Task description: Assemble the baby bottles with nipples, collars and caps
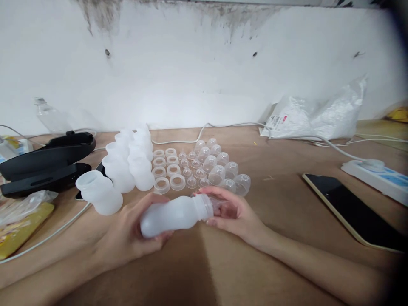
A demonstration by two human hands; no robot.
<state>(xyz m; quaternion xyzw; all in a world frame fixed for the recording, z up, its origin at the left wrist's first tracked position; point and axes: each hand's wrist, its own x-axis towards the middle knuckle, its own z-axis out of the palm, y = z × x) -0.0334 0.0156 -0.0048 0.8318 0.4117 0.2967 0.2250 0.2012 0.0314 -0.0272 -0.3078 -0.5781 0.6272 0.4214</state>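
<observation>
A milky white bottle (pixel 172 216) lies sideways in the air near the table's front, its neck toward the right. My left hand (pixel 135 227) is wrapped round the bottle's base. The fingers of my right hand (pixel 231 214) close around the clear ring and nipple (pixel 212 207) at the bottle's neck. Just beyond are rows of clear rings (pixel 162 185), clear nipples (pixel 191 182) and clear domed caps (pixel 217 175). To the left of them stand several white open bottles (pixel 140 170), with one (pixel 99 193) nearer to my left forearm.
A black case (pixel 47 159) and a yellow packet (pixel 25 221) are at the left, a clear bottle (pixel 52 117) behind. At the right are a phone (pixel 350 208), a power strip (pixel 379 176) and plastic bags (pixel 318 114). A cable runs along the wall.
</observation>
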